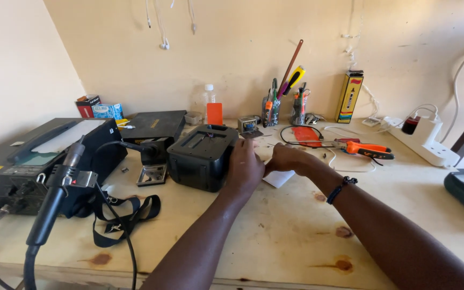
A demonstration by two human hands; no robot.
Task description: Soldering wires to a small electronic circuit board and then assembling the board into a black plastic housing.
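Stained wooden bench, black box, probably pliers

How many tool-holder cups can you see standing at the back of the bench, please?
2: one cup holding screwdrivers and a long rod, behind the black box that the left hand touches; another cup just right of it. Others may be hidden.

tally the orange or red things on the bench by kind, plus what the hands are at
orange-handled pliers: 1
orange card: 1
red sheet: 1
total: 3
left hand rests against the black box; right hand lies beside it, over white paper.
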